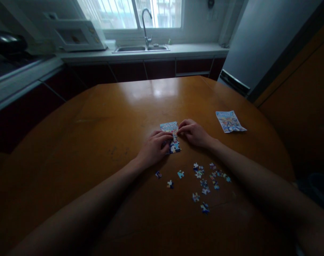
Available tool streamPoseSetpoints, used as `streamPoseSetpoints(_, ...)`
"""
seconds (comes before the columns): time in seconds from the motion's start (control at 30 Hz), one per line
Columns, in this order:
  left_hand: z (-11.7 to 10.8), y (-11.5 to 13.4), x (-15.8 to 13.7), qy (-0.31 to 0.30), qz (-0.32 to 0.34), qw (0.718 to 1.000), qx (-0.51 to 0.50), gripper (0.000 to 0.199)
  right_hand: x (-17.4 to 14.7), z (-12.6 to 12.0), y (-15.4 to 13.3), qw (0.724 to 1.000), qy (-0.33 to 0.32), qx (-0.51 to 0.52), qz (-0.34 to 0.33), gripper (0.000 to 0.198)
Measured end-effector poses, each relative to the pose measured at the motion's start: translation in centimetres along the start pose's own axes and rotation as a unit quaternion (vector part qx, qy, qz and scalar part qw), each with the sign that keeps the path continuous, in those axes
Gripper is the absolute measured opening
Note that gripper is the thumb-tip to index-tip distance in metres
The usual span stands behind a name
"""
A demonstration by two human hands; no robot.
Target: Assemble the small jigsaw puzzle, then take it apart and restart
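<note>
A partly joined jigsaw puzzle (pixel 168 126) with a blue printed picture lies on the wooden table, its right edge uneven with knobs. My left hand (pixel 155 146) rests across its left side, fingers stretched over the surface and covering much of the middle. At the right edge, my right hand (pixel 193 133) has its fingertips pinched together on a small puzzle piece, mostly hidden by the fingers. Closer to me lie several loose pieces: a light blue piece (pixel 180 174), a dark piece (pixel 158 174), and a loose cluster (pixel 198 170) below my right forearm.
A creased printed sheet or packet (pixel 230 122) lies to the right on the wooden table (pixel 111 113). Beyond the table are a counter with a double sink (pixel 132 49), a tap (pixel 146 28) and a white microwave (pixel 73 35). A fridge (pixel 260 39) stands at the right.
</note>
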State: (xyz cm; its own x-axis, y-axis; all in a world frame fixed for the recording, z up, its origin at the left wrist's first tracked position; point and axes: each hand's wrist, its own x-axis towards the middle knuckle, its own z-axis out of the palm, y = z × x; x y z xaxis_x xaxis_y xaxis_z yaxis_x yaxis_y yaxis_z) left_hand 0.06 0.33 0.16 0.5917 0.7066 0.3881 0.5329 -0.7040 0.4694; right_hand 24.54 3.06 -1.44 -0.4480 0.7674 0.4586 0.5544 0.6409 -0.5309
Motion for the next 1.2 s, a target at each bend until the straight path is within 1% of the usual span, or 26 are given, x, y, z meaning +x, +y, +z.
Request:
streamPoseSetpoints(0.2,0.0,-0.1,0.0,-0.003,0.000,1.000,0.001,0.027,0.0,0.0,0.0,1.000,-0.006,0.003,0.015,0.029)
streamPoseSetpoints(0.47,0.0,-0.1,0.0,-0.002,-0.002,1.000,0.003,0.026,0.0,0.0,0.1,1.000,-0.007,0.004,0.006,0.027)
streamPoseSetpoints(0.73,-0.2,0.4,0.0,0.000,-0.001,1.000,0.003,0.024,0.1,0.0,0.1,1.000,-0.004,0.007,0.003,0.026)
streamPoseSetpoints(0.97,0.2,-0.3,-0.1,-0.006,-0.001,1.000,0.010,0.025,0.1,-0.2,-0.1,1.000,-0.004,0.011,0.009,0.024)
streamPoseSetpoints(1.0,0.1,-0.4,-0.1,0.001,0.001,1.000,0.007,0.025,0.1,-0.1,-0.1,1.000,-0.005,0.011,0.008,0.024)
streamPoseSetpoints(1.07,-0.1,-0.1,0.0,0.042,0.021,0.999,-0.012,0.024,0.1,-0.1,-0.1,1.000,0.000,0.023,0.005,0.023)
streamPoseSetpoints(1.13,-0.5,0.8,-0.2,0.097,0.070,0.992,-0.044,0.025,0.0,0.0,-0.2,0.999,0.028,0.046,0.003,0.026)
streamPoseSetpoints(1.17,-0.6,1.5,-0.4,0.104,0.107,0.987,-0.059,0.026,0.1,-0.1,-0.2,0.997,0.051,0.056,0.005,0.030)
streamPoseSetpoints(1.2,-0.8,2.5,-0.7,0.096,0.145,0.982,-0.067,0.026,0.1,-0.1,-0.2,0.995,0.075,0.062,0.011,0.033)
